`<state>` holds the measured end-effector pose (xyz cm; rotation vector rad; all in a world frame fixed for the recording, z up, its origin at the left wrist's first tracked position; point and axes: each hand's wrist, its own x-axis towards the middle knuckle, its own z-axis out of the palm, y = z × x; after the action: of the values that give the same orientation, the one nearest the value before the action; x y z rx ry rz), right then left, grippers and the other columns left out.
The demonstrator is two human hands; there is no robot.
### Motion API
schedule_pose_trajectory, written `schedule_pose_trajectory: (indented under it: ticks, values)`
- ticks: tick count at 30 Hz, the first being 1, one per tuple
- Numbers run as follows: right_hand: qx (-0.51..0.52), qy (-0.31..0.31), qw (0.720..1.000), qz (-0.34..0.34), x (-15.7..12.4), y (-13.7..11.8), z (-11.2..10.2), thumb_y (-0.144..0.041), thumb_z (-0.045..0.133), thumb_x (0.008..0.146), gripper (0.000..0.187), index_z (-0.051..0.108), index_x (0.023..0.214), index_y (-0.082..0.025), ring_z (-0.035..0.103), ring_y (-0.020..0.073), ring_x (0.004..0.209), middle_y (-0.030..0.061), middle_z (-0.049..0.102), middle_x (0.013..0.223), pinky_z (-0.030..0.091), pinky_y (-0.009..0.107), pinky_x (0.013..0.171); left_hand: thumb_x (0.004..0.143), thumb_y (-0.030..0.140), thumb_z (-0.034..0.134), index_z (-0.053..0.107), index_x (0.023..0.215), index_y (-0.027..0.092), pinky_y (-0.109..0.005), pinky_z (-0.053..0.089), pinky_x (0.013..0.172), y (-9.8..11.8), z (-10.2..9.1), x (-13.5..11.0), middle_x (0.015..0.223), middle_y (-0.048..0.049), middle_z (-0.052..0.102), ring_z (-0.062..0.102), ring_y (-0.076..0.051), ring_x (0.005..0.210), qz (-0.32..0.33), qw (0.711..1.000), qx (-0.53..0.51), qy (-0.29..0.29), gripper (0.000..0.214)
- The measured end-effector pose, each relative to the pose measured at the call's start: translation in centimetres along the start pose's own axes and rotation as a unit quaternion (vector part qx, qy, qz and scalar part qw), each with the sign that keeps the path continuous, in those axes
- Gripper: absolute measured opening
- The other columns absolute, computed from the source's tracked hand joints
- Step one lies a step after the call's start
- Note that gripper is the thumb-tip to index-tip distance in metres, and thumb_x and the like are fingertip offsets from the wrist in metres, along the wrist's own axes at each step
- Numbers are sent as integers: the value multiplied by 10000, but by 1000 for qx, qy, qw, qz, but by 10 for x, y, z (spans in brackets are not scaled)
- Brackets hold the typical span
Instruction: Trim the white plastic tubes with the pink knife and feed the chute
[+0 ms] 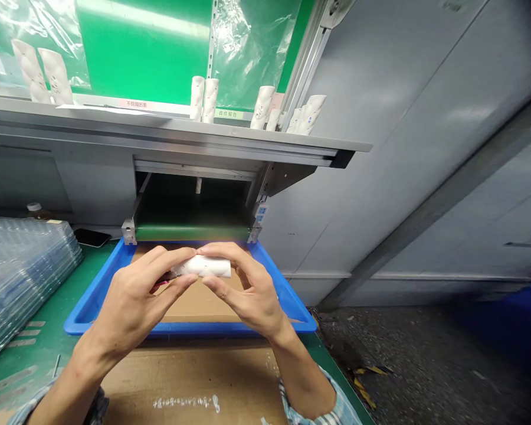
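A short white tube (216, 267) lies level between my two hands, above the blue tray (292, 305). My left hand (144, 289) pinches its left end between thumb and fingers. At the other side my right hand (243, 286) grips it, thumb below and fingers above, leaving the right end uncovered. A small dark mark shows on the tube's side. Something dark with a red part is partly hidden in my left hand; I cannot make out what it is. Brown cardboard (199, 304) lines the tray beneath my hands.
A green conveyor belt (190, 230) ends above the tray's far side, with a small white piece (199, 185) on it. Several white tubes (211, 100) stand on the shelf (172, 131). Clear plastic trays (26, 277) are stacked at left, near a phone (92, 238). Cardboard (194, 383) lies in front.
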<state>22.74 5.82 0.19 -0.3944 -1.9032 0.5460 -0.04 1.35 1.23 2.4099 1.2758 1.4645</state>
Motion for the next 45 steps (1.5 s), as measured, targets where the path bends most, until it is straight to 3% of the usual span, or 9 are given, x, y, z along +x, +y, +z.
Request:
schedule_pose_trajectory:
  ticks: [3,7,13,19,25,31,38,45]
  values:
    - [20,7,1000,15,-1,0,1,-231,779,1031,423,663,1430,-309,759,194,1208,49,784,1324,626,330,1057,1122,376,586,764,1281,257,-196,521,694,0,-2,0,1044,-9,813,697,-112,769,-18,1000,-22,0,266]
    - [42,10,999,33,-1,-1,1,-239,780,1026,526,594,1515,-288,757,194,1240,71,768,1358,621,349,1120,1075,459,662,741,1305,253,-191,473,569,-1,-4,0,878,33,770,600,-95,610,-57,998,-33,-18,319]
    - [65,-1,995,75,1,-1,0,-243,804,1012,489,624,1464,-280,779,174,1198,57,793,1320,638,307,1080,1033,462,715,770,1219,243,-197,401,489,-2,-2,1,827,36,744,530,-89,562,-58,998,-22,11,293]
    - [63,-2,994,90,1,1,0,-268,818,1000,475,648,1444,-275,787,191,1202,64,803,1320,644,343,1082,1066,424,666,771,1238,237,-204,464,547,-4,-2,2,935,3,795,580,-99,596,-29,1000,-10,1,275]
    - [62,8,993,105,2,0,0,-342,846,981,385,720,1334,-255,812,208,1150,67,831,1256,663,351,1039,1080,451,631,766,1223,240,-217,449,530,-5,-3,4,900,-1,773,558,-108,580,-24,1000,8,-6,289]
    - [64,-9,988,141,3,3,-2,-428,833,984,434,712,1365,-257,821,224,1121,71,833,1248,682,371,1004,1074,411,665,750,1247,255,-223,415,536,-7,-3,3,843,24,691,478,-102,559,9,1000,14,9,247]
    - [15,-9,997,70,4,2,-1,-240,828,972,427,704,1381,-264,775,203,1225,59,810,1312,627,353,1096,1080,402,638,738,1281,271,-223,415,529,-11,-3,3,866,26,707,514,-109,581,-24,999,17,-31,260]
    - [15,-2,998,66,4,4,-1,-269,850,968,456,695,1397,-263,793,205,1165,63,814,1268,653,355,1062,1051,437,671,723,1260,266,-239,402,515,-10,-4,2,768,46,634,475,-117,546,-31,999,31,-15,275]
